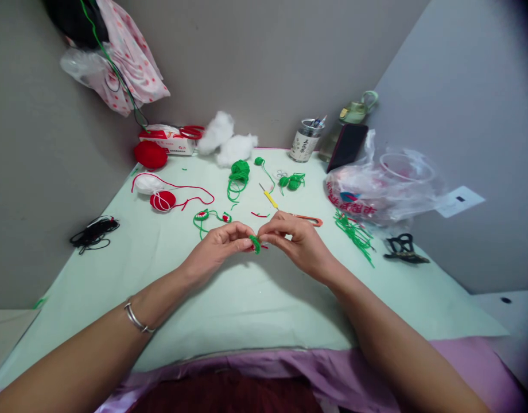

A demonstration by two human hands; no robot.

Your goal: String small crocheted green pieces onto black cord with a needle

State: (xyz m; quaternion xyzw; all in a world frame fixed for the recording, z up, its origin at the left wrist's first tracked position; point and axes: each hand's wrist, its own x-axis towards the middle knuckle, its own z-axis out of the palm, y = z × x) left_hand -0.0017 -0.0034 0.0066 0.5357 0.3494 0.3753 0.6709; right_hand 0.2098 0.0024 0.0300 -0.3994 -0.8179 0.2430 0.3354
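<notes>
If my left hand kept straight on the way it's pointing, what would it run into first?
Most likely the right hand, fingers first, just past the small green piece pinched in the left hand. The gap looks very small, though depth is hard to judge from this view.

L hand (218, 246) pinching | R hand (299, 244) pinching, v. near L | forearms (96, 338) angled in

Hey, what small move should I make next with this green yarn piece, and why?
Perhaps steady the green yarn piece with the left hand and tug lightly with the right hand: left fingers pinch it, right fingertips close at its edge, and the yellow-handled tool lies beyond, in neither grip.
</notes>
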